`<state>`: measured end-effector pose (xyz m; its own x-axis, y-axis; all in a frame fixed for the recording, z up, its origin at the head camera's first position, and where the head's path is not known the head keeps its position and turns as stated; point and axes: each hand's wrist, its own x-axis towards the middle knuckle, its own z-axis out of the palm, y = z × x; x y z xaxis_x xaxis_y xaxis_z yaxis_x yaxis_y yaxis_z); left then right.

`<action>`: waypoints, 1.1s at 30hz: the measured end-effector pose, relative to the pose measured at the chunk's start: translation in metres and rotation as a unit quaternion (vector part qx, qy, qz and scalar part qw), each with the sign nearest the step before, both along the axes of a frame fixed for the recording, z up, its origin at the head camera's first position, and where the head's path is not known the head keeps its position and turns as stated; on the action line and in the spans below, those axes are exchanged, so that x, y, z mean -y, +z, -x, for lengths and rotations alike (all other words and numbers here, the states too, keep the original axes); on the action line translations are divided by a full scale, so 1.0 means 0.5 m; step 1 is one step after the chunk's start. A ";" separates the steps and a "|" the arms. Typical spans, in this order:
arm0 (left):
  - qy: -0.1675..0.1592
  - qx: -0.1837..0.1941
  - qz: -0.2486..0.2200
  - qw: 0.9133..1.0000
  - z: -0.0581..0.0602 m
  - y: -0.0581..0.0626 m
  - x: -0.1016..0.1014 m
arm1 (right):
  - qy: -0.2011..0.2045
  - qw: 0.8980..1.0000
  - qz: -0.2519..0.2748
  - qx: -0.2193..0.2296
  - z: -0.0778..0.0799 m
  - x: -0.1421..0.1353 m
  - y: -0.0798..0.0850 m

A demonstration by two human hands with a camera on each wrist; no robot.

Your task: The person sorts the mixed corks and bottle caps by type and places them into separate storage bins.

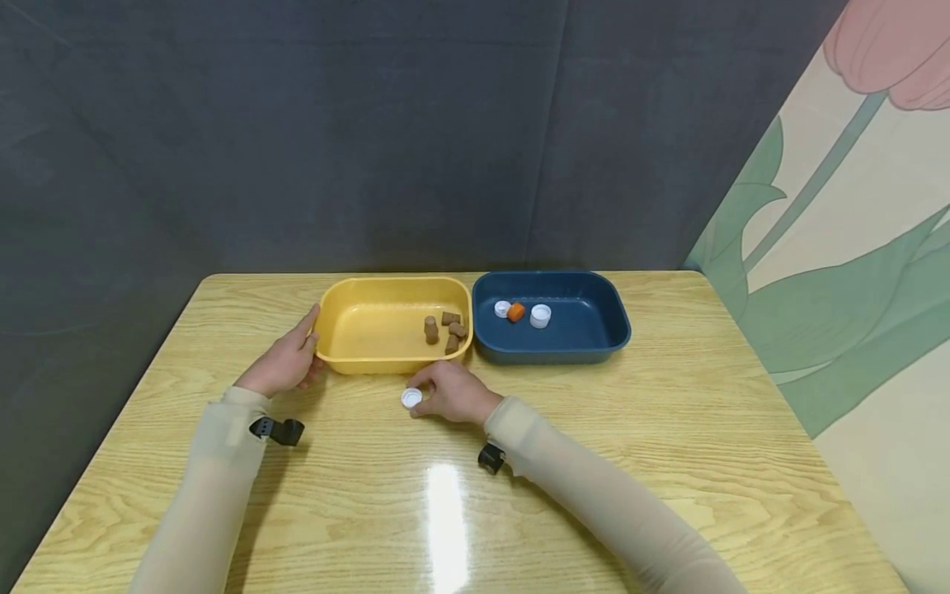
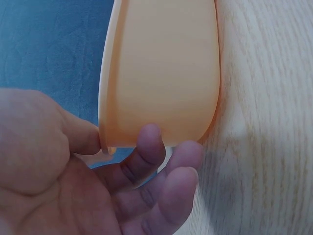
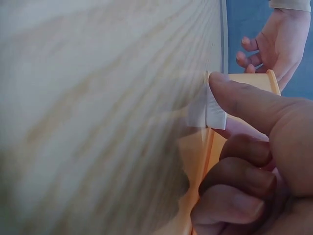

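My left hand (image 1: 285,359) holds the left end of the yellow bin (image 1: 371,361). In the left wrist view the thumb (image 2: 83,137) meets the bin's rim, while the other fingers bend by its outer wall (image 2: 166,73). In front of that bin, my right hand (image 1: 456,392) pinches a white bottle cap (image 1: 411,398) between thumb and fingers, low over the table. Its ribbed side (image 3: 216,108) shows in the right wrist view, and the cap stands right at the tabletop. Several brown cork-like pieces (image 1: 431,330) are in the yellow bin's right part.
A dark blue bin (image 1: 552,356) stands against the yellow bin's right end. Inside it are two white caps (image 1: 540,316) and an orange cap (image 1: 515,312). Both bins stand near the far edge of the wooden table (image 1: 356,511), before a dark cloth (image 1: 371,140).
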<state>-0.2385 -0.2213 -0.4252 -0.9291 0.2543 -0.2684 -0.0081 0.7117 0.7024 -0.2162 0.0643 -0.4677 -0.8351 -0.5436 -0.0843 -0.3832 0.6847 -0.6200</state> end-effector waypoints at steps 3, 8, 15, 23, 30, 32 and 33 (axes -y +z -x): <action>0.001 0.000 0.000 1.000 0.001 -0.001 0.000 | 0.002 1.000 0.010 0.004 -0.003 -0.001 0.002; 0.001 -0.001 0.002 1.000 0.001 -0.002 0.001 | 0.008 0.999 0.031 0.002 -0.008 -0.005 0.005; 0.001 -0.001 0.001 1.000 0.001 -0.001 0.001 | 0.002 0.999 0.049 0.011 -0.020 -0.020 0.019; 0.000 0.001 -0.003 1.000 0.003 -0.001 0.001 | 0.013 0.998 0.061 -0.013 -0.034 -0.053 0.038; 0.000 -0.001 -0.002 1.000 0.003 -0.002 0.001 | -0.006 0.997 0.071 -0.026 -0.042 -0.093 0.061; -0.001 0.000 -0.002 1.000 0.003 -0.003 0.001 | -0.015 0.997 0.071 -0.034 -0.043 -0.108 0.070; -0.001 0.000 -0.002 1.000 0.003 -0.003 0.001 | -0.020 0.996 0.072 -0.037 -0.043 -0.116 0.074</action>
<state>-0.2401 -0.2216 -0.4268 -0.9287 0.2568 -0.2677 -0.0073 0.7088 0.7054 -0.1948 0.1221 -0.4305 -0.8570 -0.5123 0.0552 -0.4060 0.6055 -0.6845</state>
